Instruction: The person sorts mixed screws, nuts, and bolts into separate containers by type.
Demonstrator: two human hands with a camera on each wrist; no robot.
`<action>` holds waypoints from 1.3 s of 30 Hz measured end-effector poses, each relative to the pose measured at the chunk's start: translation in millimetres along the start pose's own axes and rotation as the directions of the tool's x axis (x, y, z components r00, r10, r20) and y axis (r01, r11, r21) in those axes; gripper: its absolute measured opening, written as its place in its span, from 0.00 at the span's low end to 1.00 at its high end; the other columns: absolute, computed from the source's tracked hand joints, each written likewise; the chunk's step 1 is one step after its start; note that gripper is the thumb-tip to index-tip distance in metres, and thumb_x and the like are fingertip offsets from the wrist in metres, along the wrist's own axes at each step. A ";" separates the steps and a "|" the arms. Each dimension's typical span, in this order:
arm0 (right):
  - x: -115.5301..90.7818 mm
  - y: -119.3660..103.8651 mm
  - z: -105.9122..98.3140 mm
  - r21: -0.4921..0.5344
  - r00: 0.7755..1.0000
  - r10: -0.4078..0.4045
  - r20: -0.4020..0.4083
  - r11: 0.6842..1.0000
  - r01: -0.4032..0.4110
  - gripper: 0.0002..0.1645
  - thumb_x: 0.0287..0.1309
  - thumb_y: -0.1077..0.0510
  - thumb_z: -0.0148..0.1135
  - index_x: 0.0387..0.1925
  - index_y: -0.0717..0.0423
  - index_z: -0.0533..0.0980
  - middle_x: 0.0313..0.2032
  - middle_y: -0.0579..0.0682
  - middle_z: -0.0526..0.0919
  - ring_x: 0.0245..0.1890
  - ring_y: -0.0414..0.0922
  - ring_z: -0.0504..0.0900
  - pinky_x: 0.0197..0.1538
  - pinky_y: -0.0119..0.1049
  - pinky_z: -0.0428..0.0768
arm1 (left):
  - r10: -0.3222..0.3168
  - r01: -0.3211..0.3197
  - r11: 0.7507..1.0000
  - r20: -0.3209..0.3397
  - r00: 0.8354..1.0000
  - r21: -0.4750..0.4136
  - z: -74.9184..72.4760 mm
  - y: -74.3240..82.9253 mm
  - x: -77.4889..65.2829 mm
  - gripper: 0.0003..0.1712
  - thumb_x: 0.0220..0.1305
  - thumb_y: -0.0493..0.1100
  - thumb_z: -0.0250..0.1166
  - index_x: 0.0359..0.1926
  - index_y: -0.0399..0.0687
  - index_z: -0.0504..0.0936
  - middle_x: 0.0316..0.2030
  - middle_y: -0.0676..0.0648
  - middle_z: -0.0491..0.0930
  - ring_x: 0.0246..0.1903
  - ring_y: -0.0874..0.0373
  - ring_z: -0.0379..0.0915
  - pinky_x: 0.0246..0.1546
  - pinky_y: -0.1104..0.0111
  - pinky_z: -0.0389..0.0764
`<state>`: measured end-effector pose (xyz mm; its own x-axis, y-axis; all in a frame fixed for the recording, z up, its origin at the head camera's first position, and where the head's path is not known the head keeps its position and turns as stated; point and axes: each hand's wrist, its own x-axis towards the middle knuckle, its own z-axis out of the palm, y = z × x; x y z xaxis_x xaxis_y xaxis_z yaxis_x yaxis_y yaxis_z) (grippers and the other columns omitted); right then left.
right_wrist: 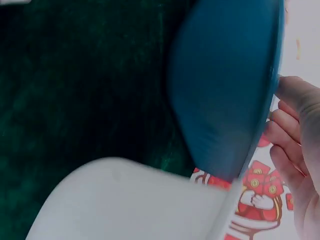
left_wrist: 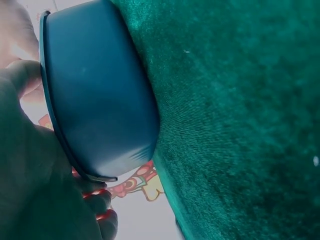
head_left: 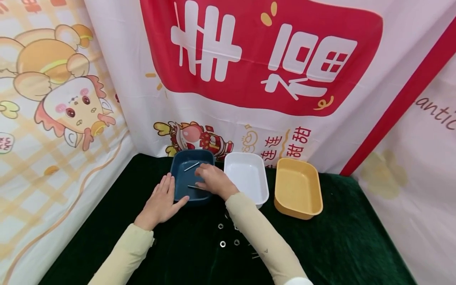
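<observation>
A dark blue tray (head_left: 185,156) stands at the back left of the cloth. My left hand (head_left: 159,204) rests along its front left rim, fingers straight and thumb spread toward the front edge. In the left wrist view, this hand lies beside the rim of the blue tray (left_wrist: 95,90). Over the tray's right side is my right hand (head_left: 213,180), bent, with a gap showing between thumb and index finger. A silver metal rod (head_left: 191,166) lies inside near those fingers. A darker thin rod (head_left: 194,187) extends from beneath the right thumb; its right end is hidden.
Right beside the blue tray stand a white tray (head_left: 246,174) and a yellow tray (head_left: 299,182). Several metal nuts (head_left: 222,244) and small thin metal pieces (head_left: 255,255) lie on the dark green cloth (head_left: 192,245) near the right forearm. Printed curtains hang behind and at both sides.
</observation>
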<state>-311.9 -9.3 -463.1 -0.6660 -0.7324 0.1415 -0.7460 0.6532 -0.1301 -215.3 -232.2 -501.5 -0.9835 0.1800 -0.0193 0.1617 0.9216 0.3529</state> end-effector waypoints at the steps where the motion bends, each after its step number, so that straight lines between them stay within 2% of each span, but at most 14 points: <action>1: -3.5 2.1 -1.9 0.009 1.000 0.012 -0.005 1.000 -0.012 0.19 0.69 0.47 0.71 0.55 0.50 0.84 0.51 0.47 0.86 0.49 0.40 0.85 0.57 0.31 0.86 | 0.002 -0.002 1.000 0.001 1.000 -0.004 0.3 0.8 0.3 0.61 0.76 0.74 0.49 0.83 0.28 0.43 0.84 0.30 0.37 0.84 0.31 0.34 0.81 0.36 0.43; 5: -21.4 11.2 -15.0 0.057 0.999 0.036 -0.013 0.998 -0.035 0.20 0.69 0.47 0.71 0.56 0.50 0.84 0.52 0.48 0.85 0.49 0.41 0.85 0.58 0.33 0.86 | 0.000 0.000 1.000 0.003 1.000 0.002 0.9 1.5 0.5 0.61 0.76 0.74 0.50 0.83 0.28 0.42 0.84 0.30 0.37 0.84 0.31 0.33 0.81 0.36 0.44; 11: -53.3 21.5 -46.2 0.079 0.999 0.004 -0.050 0.997 0.000 0.21 0.67 0.49 0.73 0.56 0.54 0.84 0.52 0.51 0.86 0.50 0.43 0.86 0.59 0.36 0.86 | -0.004 0.004 1.000 0.001 1.000 0.002 -0.2 1.1 0.9 0.61 0.76 0.73 0.50 0.83 0.28 0.42 0.84 0.30 0.37 0.84 0.30 0.33 0.81 0.35 0.44; 15: -79.1 20.4 -67.9 0.117 0.999 0.003 -0.047 0.993 0.003 0.22 0.67 0.50 0.73 0.58 0.55 0.84 0.53 0.52 0.87 0.52 0.46 0.86 0.61 0.40 0.86 | -0.007 0.007 1.000 0.001 1.000 -0.003 -1.6 1.0 0.9 0.61 0.75 0.74 0.50 0.83 0.28 0.43 0.84 0.30 0.37 0.84 0.30 0.33 0.81 0.36 0.43; 21: -122.6 19.1 -89.1 0.063 0.998 0.007 -0.058 0.998 -0.003 0.23 0.65 0.48 0.75 0.57 0.53 0.84 0.52 0.50 0.88 0.52 0.46 0.87 0.61 0.43 0.87 | -0.002 0.002 1.000 0.001 1.000 0.006 -3.5 0.8 3.0 0.62 0.75 0.76 0.49 0.83 0.28 0.43 0.84 0.30 0.37 0.84 0.30 0.34 0.81 0.35 0.44; 27: -167.4 27.6 -95.4 0.026 0.997 -0.023 -0.076 0.999 0.025 0.21 0.62 0.50 0.77 0.53 0.56 0.85 0.48 0.50 0.88 0.47 0.45 0.88 0.53 0.40 0.89 | 0.004 -0.004 1.000 -0.001 1.000 -0.001 -1.8 2.4 2.9 0.61 0.76 0.73 0.50 0.82 0.27 0.42 0.84 0.29 0.37 0.84 0.30 0.34 0.81 0.35 0.44; 30: -189.2 35.3 -95.0 0.027 0.998 -0.007 -0.070 1.000 0.009 0.21 0.61 0.51 0.78 0.52 0.55 0.85 0.47 0.50 0.88 0.45 0.44 0.89 0.49 0.39 0.90 | 0.007 -0.007 1.000 0.000 1.000 -0.008 -0.5 3.5 2.9 0.60 0.76 0.72 0.51 0.82 0.27 0.42 0.84 0.30 0.37 0.84 0.30 0.34 0.81 0.36 0.44; 39: -236.8 53.0 -82.3 0.057 0.999 0.028 0.020 0.998 -0.030 0.22 0.61 0.51 0.78 0.53 0.55 0.85 0.48 0.49 0.89 0.46 0.41 0.88 0.53 0.40 0.89 | 0.003 -0.003 1.000 0.002 1.000 -0.006 -1.6 3.2 1.0 0.62 0.76 0.74 0.49 0.82 0.27 0.41 0.84 0.30 0.36 0.84 0.30 0.33 0.82 0.36 0.43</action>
<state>-194.0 214.5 -422.7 -0.6868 -0.7173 0.1177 -0.7246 0.6626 -0.1899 -215.9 -229.6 -498.9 -0.9828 0.1834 -0.0197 0.1643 0.9189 0.3586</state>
